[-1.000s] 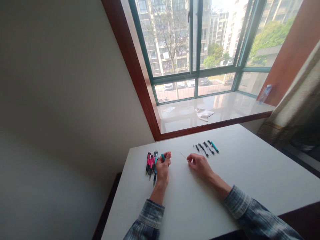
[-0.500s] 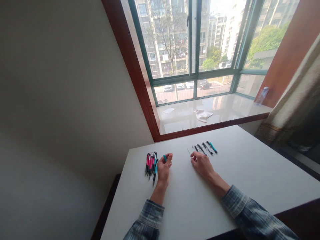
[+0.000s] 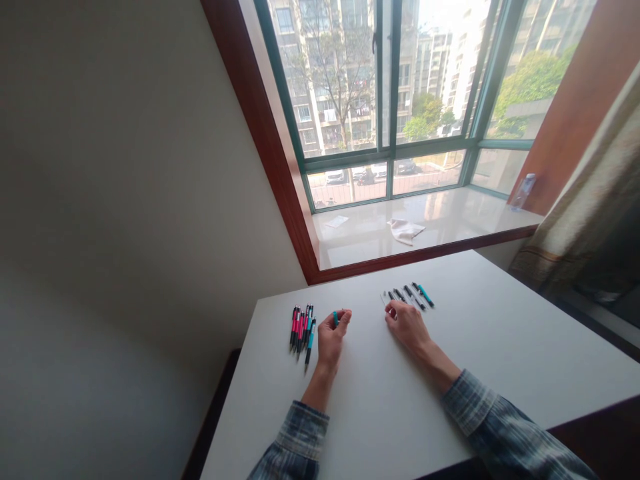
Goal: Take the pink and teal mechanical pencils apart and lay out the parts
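My left hand is closed around a teal pen barrel, whose end shows between the fingers; anything else in that grip is hidden. My right hand rests low over the table with its fingertips pinched on a thin pen refill, of which only the upper end shows. Just beyond that hand lies a row of black pen parts and a teal barrel, partly covered by the fingers. Left of my left hand are several pink and black pens and a teal and black pen.
The white table meets a windowsill at its far edge. A white cloth, a sheet of paper and a clear bottle are on the sill. A curtain hangs at the right.
My right hand has carried the refill to the right, from between the hands to the left end of the parts row. My left hand has shifted slightly right with the teal barrel.
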